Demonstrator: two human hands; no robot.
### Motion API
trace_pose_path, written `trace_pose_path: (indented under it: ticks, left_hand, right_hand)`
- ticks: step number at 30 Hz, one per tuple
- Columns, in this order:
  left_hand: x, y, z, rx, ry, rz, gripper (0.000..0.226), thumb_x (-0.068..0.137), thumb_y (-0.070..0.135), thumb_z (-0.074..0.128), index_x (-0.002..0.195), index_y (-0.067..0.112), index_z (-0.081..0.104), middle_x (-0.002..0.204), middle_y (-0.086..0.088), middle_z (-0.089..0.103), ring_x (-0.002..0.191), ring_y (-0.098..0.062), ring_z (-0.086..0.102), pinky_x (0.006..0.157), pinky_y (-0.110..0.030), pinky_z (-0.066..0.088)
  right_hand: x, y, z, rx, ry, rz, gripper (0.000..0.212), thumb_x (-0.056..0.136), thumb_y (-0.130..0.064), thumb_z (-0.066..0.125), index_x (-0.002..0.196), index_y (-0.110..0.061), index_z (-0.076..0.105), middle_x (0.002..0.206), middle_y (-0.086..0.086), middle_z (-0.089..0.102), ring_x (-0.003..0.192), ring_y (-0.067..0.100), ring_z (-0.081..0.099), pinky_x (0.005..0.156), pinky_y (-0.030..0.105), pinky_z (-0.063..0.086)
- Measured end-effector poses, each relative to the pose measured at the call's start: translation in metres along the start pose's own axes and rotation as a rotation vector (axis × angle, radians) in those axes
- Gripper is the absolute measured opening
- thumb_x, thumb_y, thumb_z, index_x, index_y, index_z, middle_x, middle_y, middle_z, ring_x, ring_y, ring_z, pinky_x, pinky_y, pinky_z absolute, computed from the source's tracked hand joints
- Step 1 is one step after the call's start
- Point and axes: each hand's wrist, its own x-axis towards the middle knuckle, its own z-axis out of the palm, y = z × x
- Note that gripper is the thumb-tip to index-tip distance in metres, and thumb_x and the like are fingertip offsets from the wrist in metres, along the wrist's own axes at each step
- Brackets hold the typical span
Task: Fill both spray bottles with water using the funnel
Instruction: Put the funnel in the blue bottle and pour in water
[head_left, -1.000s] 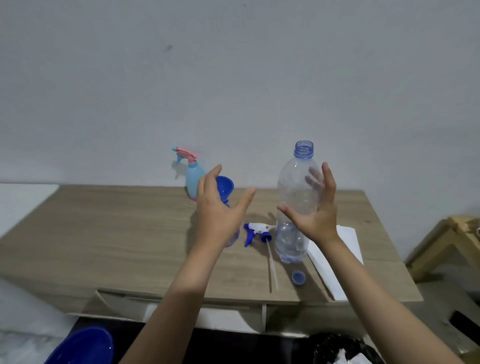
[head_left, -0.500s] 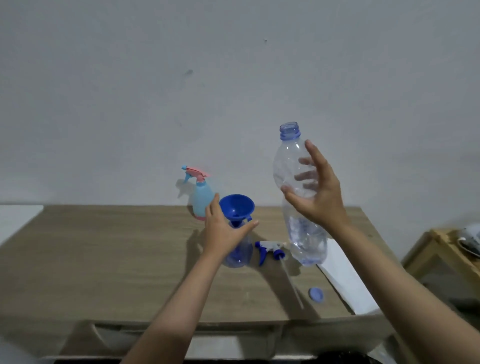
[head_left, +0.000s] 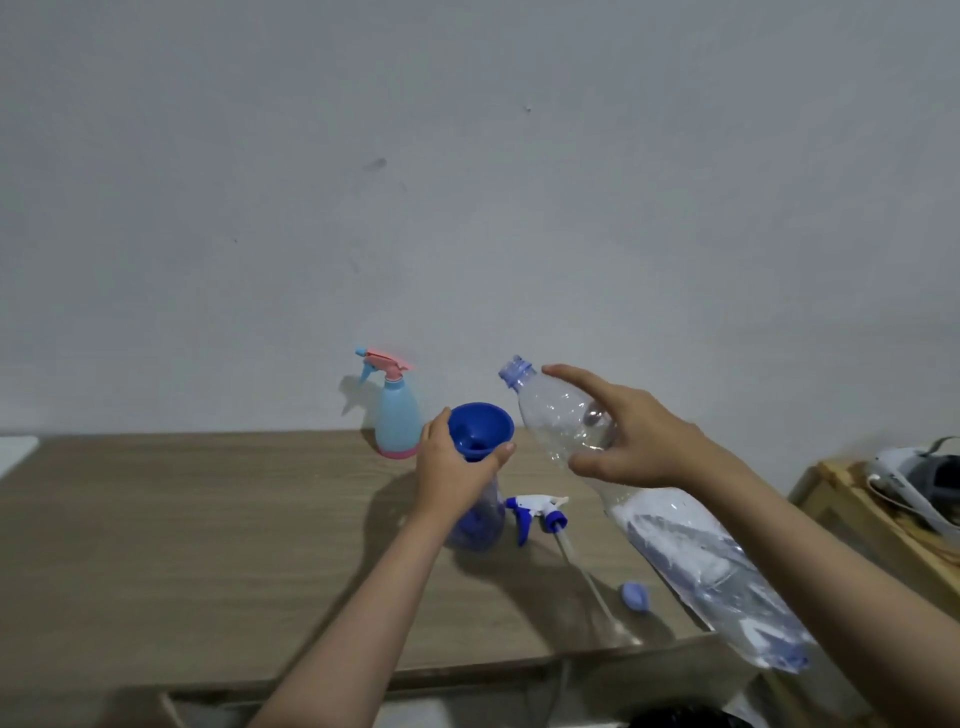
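On the wooden desk (head_left: 182, 545) a light-blue spray bottle (head_left: 397, 415) stands upright near the wall. The left hand (head_left: 457, 467) is closed around the blue funnel (head_left: 480, 431) seated in a clear spray bottle (head_left: 480, 525). Beside it lie a sprayer head (head_left: 535, 512) and a cap (head_left: 635, 596). The right hand (head_left: 639, 441) grips a water bottle (head_left: 675, 530), tilted with its mouth just beside the funnel.

A wood-grain table (head_left: 182, 545) stands against the pale wall. At its back edge a light blue spray bottle (head_left: 397, 421) with a pink trigger stands upright. Nearer the middle stands a clear blue spray bottle (head_left: 480, 525), and just beside it a blue-and-white spray head (head_left: 535, 512) lies on its side, tube pointing toward the front edge. A small blue cap (head_left: 635, 595) lies near the tube.
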Motion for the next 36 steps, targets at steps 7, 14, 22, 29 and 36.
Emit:
trace_pose_path:
  ticks: [7,14,22,29,36]
  left_hand:
    - [0.004,0.005,-0.004,-0.011,-0.04,-0.05,0.095,0.06,0.044,0.085,0.137,0.015,0.038,0.134,-0.001,0.045,0.121,-0.018,0.045,0.092,-0.023,0.038]
    - [0.004,0.005,-0.007,-0.038,-0.067,-0.059,0.091,0.064,0.035,0.084,0.139,0.015,0.037,0.139,-0.002,0.042,0.124,-0.017,0.043,0.092,-0.02,0.035]
    - [0.007,0.004,-0.009,0.007,-0.109,-0.056,0.091,0.068,0.036,0.082,0.141,0.013,0.033,0.141,-0.004,0.04,0.127,-0.019,0.041,0.096,-0.022,0.033]
    - [0.009,0.005,-0.009,0.012,-0.111,-0.053,0.091,0.067,0.035,0.083,0.14,0.014,0.034,0.139,-0.003,0.04,0.125,-0.018,0.042,0.093,-0.021,0.034]
    - [0.01,0.005,-0.009,0.006,-0.1,-0.072,0.093,0.063,0.038,0.085,0.139,0.016,0.035,0.137,-0.002,0.043,0.123,-0.018,0.044,0.097,-0.029,0.04]
  right_hand:
    - [0.012,0.003,0.012,-0.091,-0.173,0.082,0.089,0.067,-0.025,0.069,0.136,-0.055,0.023,0.095,0.002,0.061,0.087,0.019,0.059,0.067,0.026,0.049]
    - [0.022,0.006,0.015,-0.186,-0.287,0.11,0.089,0.066,-0.028,0.07,0.133,-0.059,0.021,0.096,-0.002,0.06,0.091,0.021,0.063,0.075,0.04,0.057]
    - [0.029,0.006,0.012,-0.243,-0.332,0.111,0.086,0.067,-0.03,0.071,0.132,-0.058,0.023,0.09,-0.009,0.055,0.077,0.013,0.057,0.068,0.034,0.054]
    - [0.032,0.006,0.01,-0.276,-0.355,0.098,0.086,0.066,-0.029,0.071,0.134,-0.054,0.025,0.078,-0.014,0.05,0.066,0.009,0.052,0.061,0.03,0.049]
    - [0.034,0.006,0.006,-0.302,-0.38,0.099,0.087,0.066,-0.029,0.071,0.135,-0.054,0.025,0.089,-0.006,0.057,0.074,0.013,0.058,0.07,0.035,0.054]
